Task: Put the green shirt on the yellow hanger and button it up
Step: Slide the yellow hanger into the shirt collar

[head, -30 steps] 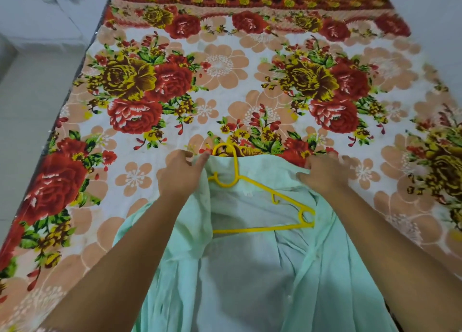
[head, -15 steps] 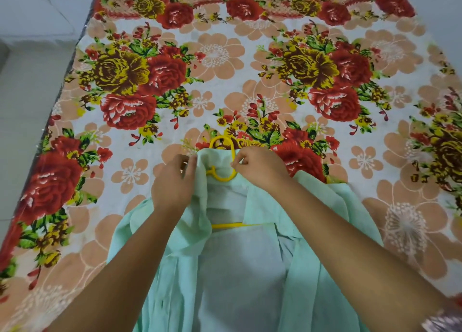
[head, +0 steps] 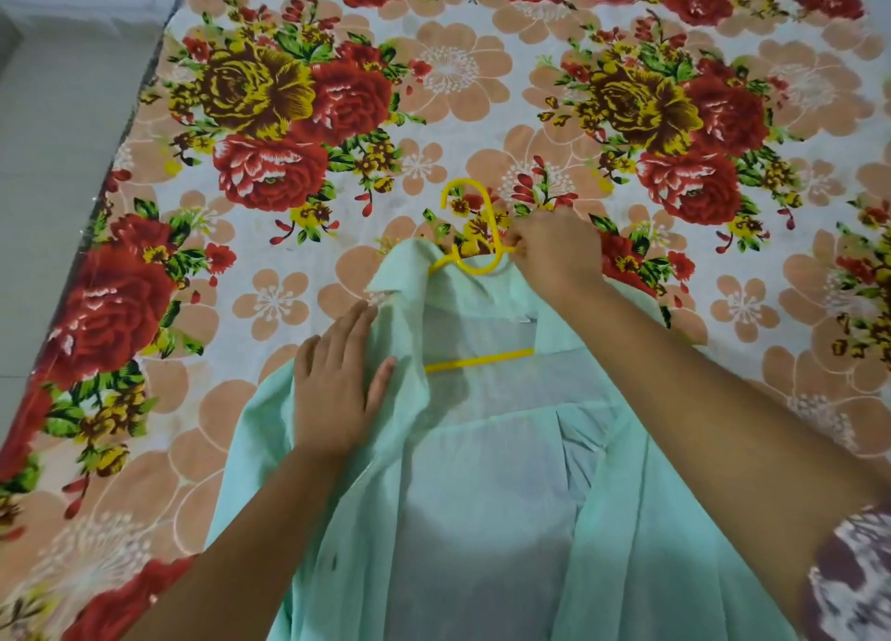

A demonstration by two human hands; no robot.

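A pale green shirt [head: 482, 496] lies open on the flowered bedsheet, collar pointing away from me. The yellow hanger [head: 470, 235] sits inside it: its hook sticks out past the collar and its bottom bar shows across the open front. My right hand [head: 554, 250] pinches the hanger's neck at the collar. My left hand [head: 337, 380] lies flat, fingers straight, on the shirt's left shoulder. The hanger's arms are hidden under the cloth.
The bedsheet [head: 434, 110] with red and yellow roses covers the whole bed. The bed's left edge [head: 120, 172] runs along a pale floor. A patterned sleeve [head: 853, 578] shows at the lower right.
My left hand slid down from the collar onto the left shoulder and flattened. My right hand moved from the right collar side to the hanger's neck, and the hook now stands farther out.
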